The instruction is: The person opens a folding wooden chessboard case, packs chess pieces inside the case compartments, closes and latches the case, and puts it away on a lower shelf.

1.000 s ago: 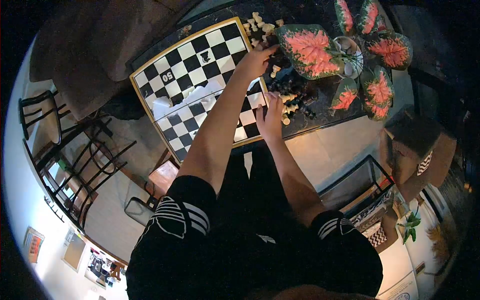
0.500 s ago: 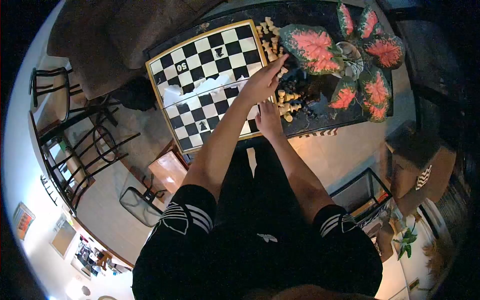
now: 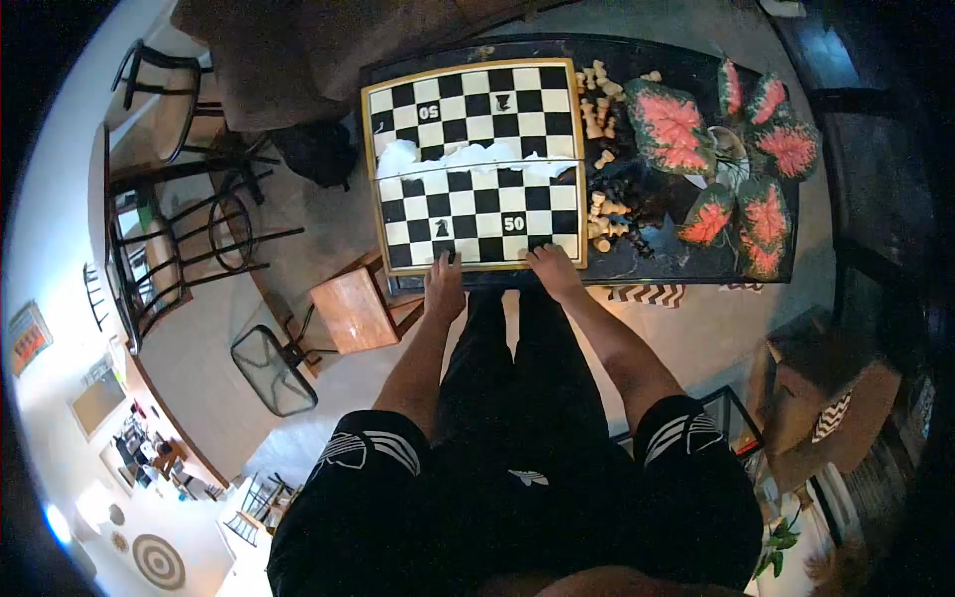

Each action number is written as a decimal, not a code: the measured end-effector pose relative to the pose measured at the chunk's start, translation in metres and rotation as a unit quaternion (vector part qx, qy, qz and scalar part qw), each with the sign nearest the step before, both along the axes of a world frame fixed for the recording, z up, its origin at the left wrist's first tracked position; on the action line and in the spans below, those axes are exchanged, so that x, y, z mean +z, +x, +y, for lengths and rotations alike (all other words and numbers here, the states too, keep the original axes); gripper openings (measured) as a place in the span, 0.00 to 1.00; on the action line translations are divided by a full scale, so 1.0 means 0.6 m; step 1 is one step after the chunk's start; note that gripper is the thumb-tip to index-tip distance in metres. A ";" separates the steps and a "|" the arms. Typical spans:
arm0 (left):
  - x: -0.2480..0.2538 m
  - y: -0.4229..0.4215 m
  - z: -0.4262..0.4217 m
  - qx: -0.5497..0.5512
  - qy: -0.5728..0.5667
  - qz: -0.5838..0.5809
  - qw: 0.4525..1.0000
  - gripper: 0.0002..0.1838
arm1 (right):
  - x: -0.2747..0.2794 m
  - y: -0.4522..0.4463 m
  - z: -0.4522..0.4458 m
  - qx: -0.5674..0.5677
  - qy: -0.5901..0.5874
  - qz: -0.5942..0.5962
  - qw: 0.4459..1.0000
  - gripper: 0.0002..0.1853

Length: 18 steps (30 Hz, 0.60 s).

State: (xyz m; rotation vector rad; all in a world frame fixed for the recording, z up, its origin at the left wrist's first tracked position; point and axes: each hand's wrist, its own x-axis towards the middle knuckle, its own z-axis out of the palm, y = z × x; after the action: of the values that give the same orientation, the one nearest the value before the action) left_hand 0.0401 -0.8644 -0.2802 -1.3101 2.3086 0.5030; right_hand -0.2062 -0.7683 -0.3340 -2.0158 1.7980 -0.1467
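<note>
A folding chessboard (image 3: 473, 204) with a wooden rim lies on the black table, its white surface torn along the middle seam. My left hand (image 3: 445, 287) is at the board's near edge, fingertips curled over the rim. Further right on that same edge, my right hand (image 3: 555, 272) has its fingers over the rim near the corner. Both thumbs are partly hidden. Cream chess pieces (image 3: 597, 117) lie in a loose row along the board's right side, and more cream pieces (image 3: 607, 207) sit nearer to me. Dark chess pieces (image 3: 637, 211) blend into the tabletop beside them.
On the right of the black table (image 3: 667, 264) stands a potted plant with pink and green leaves (image 3: 671, 134). A wooden stool (image 3: 353, 310) is beside the table's near left corner. Black metal chairs (image 3: 164, 99) stand at the left, and a brown sofa (image 3: 279, 60) lies beyond.
Both hands have moved from the board's right side and the pieces to its near edge, the left one travelling back and leftward. The view has shifted, and the board appears straighter.
</note>
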 end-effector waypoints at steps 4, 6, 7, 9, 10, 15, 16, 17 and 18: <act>0.021 0.019 0.000 -0.076 -0.012 -0.003 0.997 0.35 | 0.018 0.001 -0.011 0.051 0.057 0.028 0.997 0.14; 0.032 0.017 -0.007 -0.053 -0.005 -0.019 0.998 0.27 | 0.041 0.003 -0.012 0.068 0.043 0.030 0.996 0.14; 0.027 0.019 -0.009 -0.049 -0.012 -0.012 0.999 0.27 | 0.051 0.007 -0.013 0.069 0.067 0.047 0.994 0.14; 0.024 0.025 -0.001 -0.099 -0.105 -0.020 0.989 0.21 | 0.068 0.008 -0.006 0.055 0.038 0.045 0.997 0.15; 0.026 0.029 0.002 -0.095 -0.106 -0.015 0.990 0.21 | 0.077 0.009 0.000 0.037 0.015 0.032 0.999 0.15; 0.048 0.056 -0.011 -0.093 -0.196 0.077 0.973 0.14 | 0.136 0.012 0.012 -0.021 0.013 -0.048 0.999 0.13; 0.058 0.063 -0.018 -0.086 -0.203 0.085 0.972 0.14 | 0.155 0.015 0.015 -0.015 0.007 -0.038 0.999 0.13; 0.067 0.071 -0.027 -0.097 -0.198 0.114 0.969 0.13 | 0.172 0.018 0.018 -0.022 -0.010 -0.045 0.999 0.13; 0.080 0.077 -0.040 -0.110 -0.195 0.143 0.964 0.12 | 0.190 0.024 0.019 -0.030 -0.029 -0.052 0.998 0.14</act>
State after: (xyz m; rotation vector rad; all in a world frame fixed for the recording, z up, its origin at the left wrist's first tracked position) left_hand 0.0863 -0.8882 -0.2321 -1.1826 2.8640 0.1747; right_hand -0.1921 -0.7571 -0.2201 -1.9566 1.8091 -0.3193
